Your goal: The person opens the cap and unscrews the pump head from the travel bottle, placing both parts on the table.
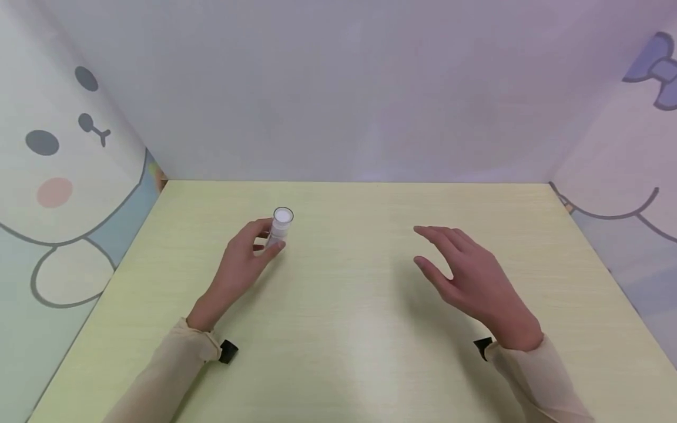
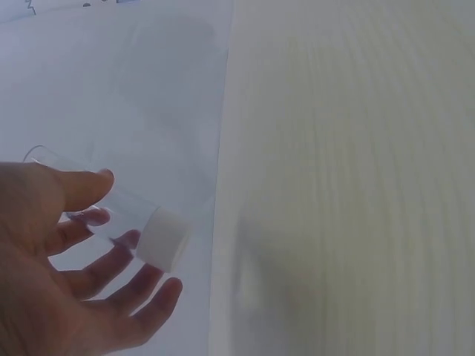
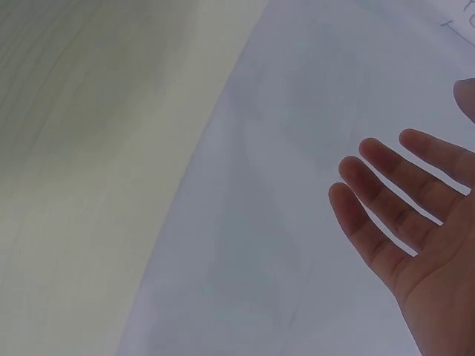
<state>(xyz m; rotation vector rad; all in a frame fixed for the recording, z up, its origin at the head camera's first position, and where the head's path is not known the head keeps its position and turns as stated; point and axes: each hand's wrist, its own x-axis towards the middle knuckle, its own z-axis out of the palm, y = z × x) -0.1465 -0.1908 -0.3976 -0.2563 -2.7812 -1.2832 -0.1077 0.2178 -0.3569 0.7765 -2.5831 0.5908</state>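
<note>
A small clear cylindrical vial [image 1: 282, 216] with a white end is held in my left hand [image 1: 244, 255], left of the table's middle. The left wrist view shows the clear tube [image 2: 128, 215] between thumb and fingers. Its white cap-like end [image 2: 164, 239] points toward the table and its round clear rim points away from it. The vial appears to be off the tabletop. My right hand [image 1: 471, 273] hovers over the right half of the table, holding nothing. Its fingers are spread a little and gently bent in the right wrist view, where the palm [image 3: 438, 282] shows.
A pale wood-grain table [image 1: 349, 329] lies under both hands. Behind it rises a plain whitish wall [image 1: 349, 88]. Side panels with cartoon animal drawings, such as a left panel [image 1: 58, 158] and a right panel [image 1: 629, 158], flank the table.
</note>
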